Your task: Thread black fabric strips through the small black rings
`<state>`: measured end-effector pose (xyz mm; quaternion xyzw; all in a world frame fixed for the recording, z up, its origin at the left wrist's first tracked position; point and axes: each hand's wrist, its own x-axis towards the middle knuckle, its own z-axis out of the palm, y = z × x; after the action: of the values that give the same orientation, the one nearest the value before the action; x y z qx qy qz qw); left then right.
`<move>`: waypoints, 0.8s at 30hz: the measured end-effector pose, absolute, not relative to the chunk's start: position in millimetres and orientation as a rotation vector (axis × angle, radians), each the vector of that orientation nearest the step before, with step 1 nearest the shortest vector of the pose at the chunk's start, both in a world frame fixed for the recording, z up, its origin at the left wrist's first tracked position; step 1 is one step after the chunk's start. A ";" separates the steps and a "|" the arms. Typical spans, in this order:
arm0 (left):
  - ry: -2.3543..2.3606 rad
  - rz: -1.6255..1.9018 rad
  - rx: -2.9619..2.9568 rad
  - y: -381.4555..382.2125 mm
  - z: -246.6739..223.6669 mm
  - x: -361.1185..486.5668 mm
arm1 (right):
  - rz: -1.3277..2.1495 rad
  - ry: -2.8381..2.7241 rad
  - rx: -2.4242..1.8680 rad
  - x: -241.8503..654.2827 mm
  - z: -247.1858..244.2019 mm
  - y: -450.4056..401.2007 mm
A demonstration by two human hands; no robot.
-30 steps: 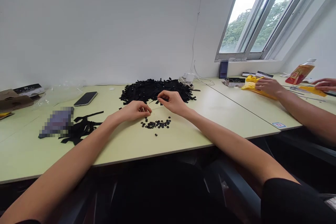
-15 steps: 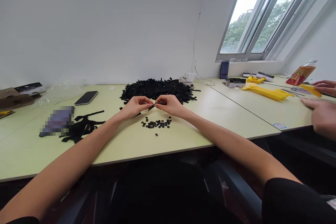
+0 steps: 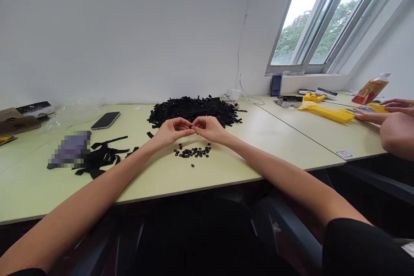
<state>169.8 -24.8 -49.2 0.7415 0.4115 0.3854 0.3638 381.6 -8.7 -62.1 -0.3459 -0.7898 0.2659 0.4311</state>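
My left hand point(image 3: 173, 130) and my right hand point(image 3: 209, 129) meet at the fingertips above the pale green table point(image 3: 155, 177). A small dark piece shows between the pinching fingers, mostly hidden. Behind them lies a heap of black fabric strips point(image 3: 190, 111). Just in front, a loose cluster of small black rings point(image 3: 193, 152) sits on the tabletop, apart from both hands. Further left, a looser tangle of black strips point(image 3: 100, 158) lies beside a pixelated, bluish object point(image 3: 69, 150).
A smartphone point(image 3: 105, 120) and a clear plastic bag point(image 3: 76, 114) lie at the back left, near cardboard point(image 3: 17, 123). To the right, a co-worker's hands point(image 3: 397, 125) rest near a yellow glove point(image 3: 326, 113) and a drink bottle point(image 3: 371, 89). The table's front edge runs below my forearms.
My hands have come together from being apart, and a black strip has been drawn up between them. The co-worker's hands have left the yellow glove and moved right.
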 end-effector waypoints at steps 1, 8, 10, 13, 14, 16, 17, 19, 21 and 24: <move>1.054 1.010 1.914 -24.7 -50.2 170.9 | 0.664 -1.971 -0.866 381.5 -61.9 -9.4; 1.120 1.026 1.982 -23.6 -49.7 168.3 | 0.701 -1.982 -0.884 381.4 -59.7 -11.5; 1.114 1.034 1.980 -22.8 -50.2 167.7 | 0.704 -1.993 -0.876 381.6 -59.8 -11.3; 1.083 1.043 1.975 -21.1 -52.6 169.1 | 0.721 -2.012 -0.873 381.7 -59.9 -11.8; 1.071 1.048 1.977 -20.7 -53.1 170.0 | 0.724 -2.015 -0.875 381.6 -59.9 -12.1; 1.057 1.055 1.989 -20.7 -52.8 171.0 | 0.721 -2.022 -0.882 381.5 -59.6 -12.7; 1.064 1.050 2.007 -21.1 -51.6 170.8 | 0.710 -2.027 -0.887 381.5 -59.4 -12.8; 1.126 0.974 2.097 -22.5 -46.8 167.4 | 0.665 -2.035 -0.907 382.0 -58.5 -12.5; 1.213 0.773 2.228 -24.0 -39.5 159.9 | 0.607 -2.043 -0.933 383.0 -57.5 -11.6; 1.228 0.444 2.339 -25.1 -27.8 144.3 | 0.551 -2.054 -0.956 384.5 -56.9 -10.2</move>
<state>144.3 -25.1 -27.8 0.8499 0.4461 0.1612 0.2296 384.5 -10.2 -56.9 -0.3769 -0.8096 0.2170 0.3942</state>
